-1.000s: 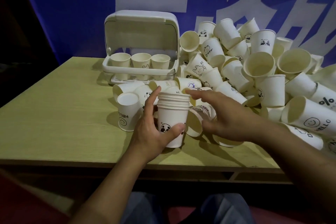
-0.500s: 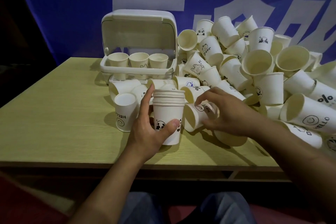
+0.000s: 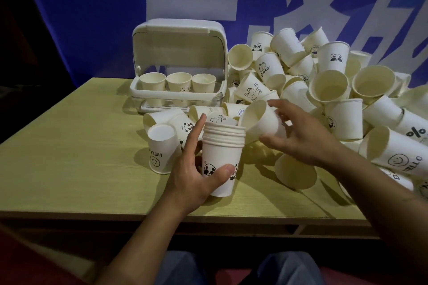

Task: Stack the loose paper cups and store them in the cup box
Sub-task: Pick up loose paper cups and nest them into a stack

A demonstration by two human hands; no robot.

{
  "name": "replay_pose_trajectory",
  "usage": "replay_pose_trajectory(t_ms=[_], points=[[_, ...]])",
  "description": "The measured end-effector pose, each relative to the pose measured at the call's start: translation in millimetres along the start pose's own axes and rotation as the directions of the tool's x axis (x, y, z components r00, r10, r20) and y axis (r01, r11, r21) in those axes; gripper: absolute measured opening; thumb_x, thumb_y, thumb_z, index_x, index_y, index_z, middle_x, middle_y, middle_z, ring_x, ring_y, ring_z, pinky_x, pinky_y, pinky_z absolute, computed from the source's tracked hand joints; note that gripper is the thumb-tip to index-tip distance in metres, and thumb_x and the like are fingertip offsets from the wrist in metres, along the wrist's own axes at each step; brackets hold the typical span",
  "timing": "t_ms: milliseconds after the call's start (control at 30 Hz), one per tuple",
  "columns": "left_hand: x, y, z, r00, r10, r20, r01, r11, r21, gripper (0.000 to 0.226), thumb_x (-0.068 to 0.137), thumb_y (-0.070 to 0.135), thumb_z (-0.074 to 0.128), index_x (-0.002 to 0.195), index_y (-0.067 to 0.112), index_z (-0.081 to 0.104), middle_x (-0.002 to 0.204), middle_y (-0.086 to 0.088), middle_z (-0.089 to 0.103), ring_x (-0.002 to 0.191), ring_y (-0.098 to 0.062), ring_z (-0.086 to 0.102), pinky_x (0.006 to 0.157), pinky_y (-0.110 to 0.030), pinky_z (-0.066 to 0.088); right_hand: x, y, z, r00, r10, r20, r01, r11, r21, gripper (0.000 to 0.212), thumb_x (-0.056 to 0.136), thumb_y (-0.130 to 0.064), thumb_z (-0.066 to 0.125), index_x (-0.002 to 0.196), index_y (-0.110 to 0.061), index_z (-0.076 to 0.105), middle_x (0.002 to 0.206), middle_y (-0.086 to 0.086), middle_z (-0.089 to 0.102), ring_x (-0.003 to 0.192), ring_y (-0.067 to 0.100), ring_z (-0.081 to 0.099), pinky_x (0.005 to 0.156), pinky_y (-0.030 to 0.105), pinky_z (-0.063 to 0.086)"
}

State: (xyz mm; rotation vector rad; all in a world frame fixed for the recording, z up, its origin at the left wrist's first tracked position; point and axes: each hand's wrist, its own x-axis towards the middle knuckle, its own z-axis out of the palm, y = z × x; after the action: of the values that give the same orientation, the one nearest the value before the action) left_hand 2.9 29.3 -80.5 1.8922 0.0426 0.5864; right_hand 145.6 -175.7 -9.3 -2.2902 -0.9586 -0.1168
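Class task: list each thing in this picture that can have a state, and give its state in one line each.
cup box: lid open, three cups inside.
cup stack: upright, held by left hand.
single cup: tilted, mouth toward the stack, held by right hand.
HELLO cup: upside down on table.
cup pile: loose, unstacked.

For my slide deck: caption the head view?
Left hand holds cup stack; right hand brings tilted cup.

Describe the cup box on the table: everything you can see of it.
The cup box is a white plastic case with rounded corners and a clear lower tray. Its domed lid is swung up and open. It sits at the table's far side, left of the cup pile. Three cup stacks stand upright in a row inside. Neither hand touches it; loose cups lie against its front.
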Motion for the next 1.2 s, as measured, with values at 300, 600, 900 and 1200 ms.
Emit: replay_pose_trajectory(t_ms=[300,600,900,1200], points=[[-4.2,1.5,1.6,0.989,0.015,0.15,-0.031,0.994,0.107,0.103,0.063,0.058,0.077,0.143,0.072,0.013,0.145,0.028,0.046,0.115,-0.002,0.06,0.093,-0.036,0.057,-2.7,-39.1,1.2,0.988,0.019,-0.151,0.053,0.886,0.461,0.08,0.079,-0.044,0.073,0.144,-0.048,0.025,0.122,-0.008,0.059,0.1,0.004,0.066,0.075,0.021,0.057],[-1.9,1.5,-0.3,0.999,0.023,0.025,-0.023,1.0,0.007,0.105,0.065,0.058,0.076,0.147,0.066,0.01,0.142,0.021,0.051,0.12,0.002,0.059,0.095,-0.028,0.054,-15.7,-45.9,27.7,0.998,-0.048,0.035,0.031,0.927,0.374,0.054,0.09,-0.061,0.052,0.142,-0.046,0.045,0.129,-0.017,0.06,0.112,0.0,0.058,0.094,0.033,0.053],[-1.8,-0.1,-0.3,0.999,0.011,0.032,-0.011,1.0,0.002,0.104,0.061,0.061,0.076,0.141,0.073,0.012,0.144,0.01,0.053,0.119,0.0,0.06,0.091,-0.027,0.054,-31.3,-22.1,-14.3,0.994,-0.015,0.106,0.02,0.999,-0.045,0.068,0.081,-0.065,0.052,0.143,-0.041,0.041,0.139,-0.017,0.051,0.124,0.002,0.046,0.105,0.034,0.041],[-1.1,0.9,2.1,0.995,-0.008,0.101,0.007,1.0,0.011,0.102,0.059,0.062,0.075,0.138,0.077,0.011,0.145,0.013,0.051,0.107,0.006,0.063,0.079,-0.009,0.05,-41.6,-3.8,-37.4,0.831,0.219,0.511,-0.023,0.932,-0.361,0.088,0.076,-0.04,0.081,0.144,-0.054,0.026,0.152,-0.019,0.028,0.134,0.009,0.034,0.109,0.036,0.038]])
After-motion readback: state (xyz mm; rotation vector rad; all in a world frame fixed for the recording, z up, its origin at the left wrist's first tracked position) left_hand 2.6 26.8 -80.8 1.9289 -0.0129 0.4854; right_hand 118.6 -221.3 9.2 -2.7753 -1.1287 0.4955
